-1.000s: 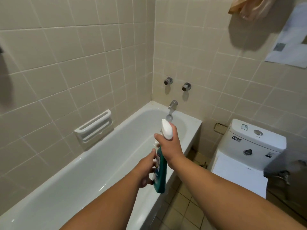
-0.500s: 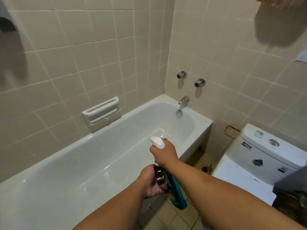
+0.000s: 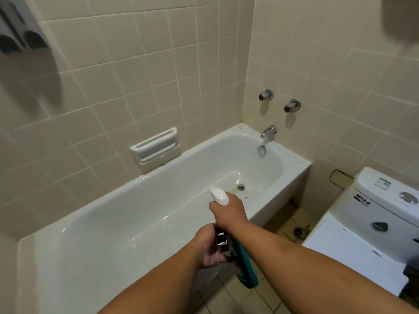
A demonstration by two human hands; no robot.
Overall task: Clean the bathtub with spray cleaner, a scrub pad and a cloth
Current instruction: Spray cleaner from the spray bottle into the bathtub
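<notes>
soft even indoor light, blurred dark shapes in upper corners, wide-angle bending at edges, faint glare on bathtub (image 3: 118,225)

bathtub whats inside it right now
Inside the bathtub only the drain shows, with a faint yellowish stain around it. The right hand, left hand and spray bottle cover part of the near wall and floor.

A teal spray bottle (image 3: 245,269) (white trigger head) tilts nozzle-first over the glossy white bathtub's (image 3: 118,225) near rim.

Head view, above bathtub (image 3: 136,211) side, facing forward and down, close
</notes>
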